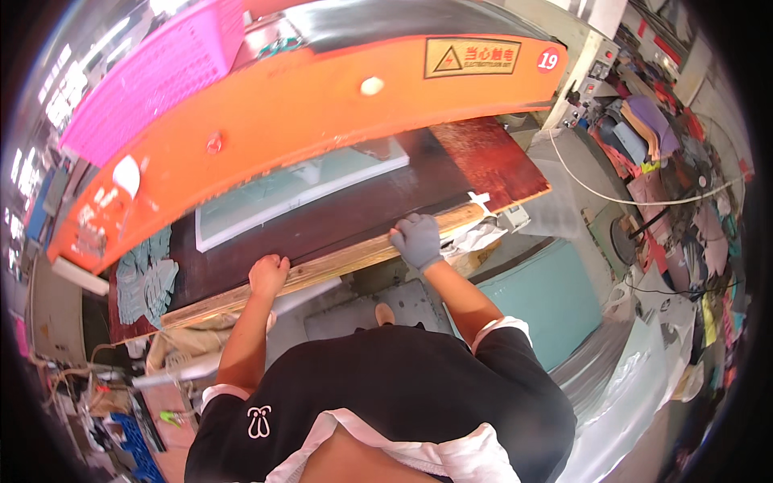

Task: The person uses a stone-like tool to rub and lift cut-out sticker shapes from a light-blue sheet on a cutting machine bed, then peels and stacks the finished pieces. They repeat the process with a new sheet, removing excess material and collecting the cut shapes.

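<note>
Gripping the near edge of the long pale wooden board [338, 262]: bare left hand [269, 274] fisted, grey-gloved right hand [418, 239] curled over it; orange press head [306, 113] beyond.

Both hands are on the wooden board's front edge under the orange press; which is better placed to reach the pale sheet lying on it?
Probably the left hand: bare, it rests on the board nearer the pale sheet. The gloved right hand grips farther along.

There is one view, from a camera on the person's head. It looks straight down, close over the wooden board edge [338, 262] of the work table. The big orange press [306, 121] sits just behind that edge, filling the top
</note>
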A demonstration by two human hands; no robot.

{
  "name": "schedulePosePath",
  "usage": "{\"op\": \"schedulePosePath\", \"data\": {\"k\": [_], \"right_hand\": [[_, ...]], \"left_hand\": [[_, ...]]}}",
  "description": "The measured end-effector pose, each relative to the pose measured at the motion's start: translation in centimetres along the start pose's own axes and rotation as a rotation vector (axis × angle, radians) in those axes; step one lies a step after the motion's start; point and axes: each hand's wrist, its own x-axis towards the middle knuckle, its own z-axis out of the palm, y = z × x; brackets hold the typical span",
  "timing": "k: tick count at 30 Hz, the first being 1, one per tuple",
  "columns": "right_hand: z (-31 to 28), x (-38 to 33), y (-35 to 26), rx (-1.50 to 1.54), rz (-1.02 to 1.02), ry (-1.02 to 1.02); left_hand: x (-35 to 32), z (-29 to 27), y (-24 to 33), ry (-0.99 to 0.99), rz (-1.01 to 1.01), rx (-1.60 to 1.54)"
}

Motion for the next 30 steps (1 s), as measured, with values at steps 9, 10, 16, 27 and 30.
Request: {"op": "schedulePosePath", "data": {"k": [9,10,16,27,30], "right_hand": [[-7.2,-6.5,-3.5,0.159,0.051,-0.017],[-7.4,-5.6,-3.0,0.033,0.006,0.019],[-6.0,0.1,-1.6,-0.278,0.255,-0.345],[-6.6,-0.2,-0.4,0.074,0.341,-0.450],[-7.5,0.6,2.3,0.747,0.581,-0.324]], "left_hand": [[-17.1,-0.5,2.9,0.019,0.077,-0.081],[-18.8,-0.5,2.9,0.003,0.079,-0.087],[-26.9,0.5,3.8,0.080,0.134,-0.186],[-32.2,1.2,5.6,0.091,0.108,-0.172],[-32.1,0.9,5.8,0.144,0.120,-0.179]]}}
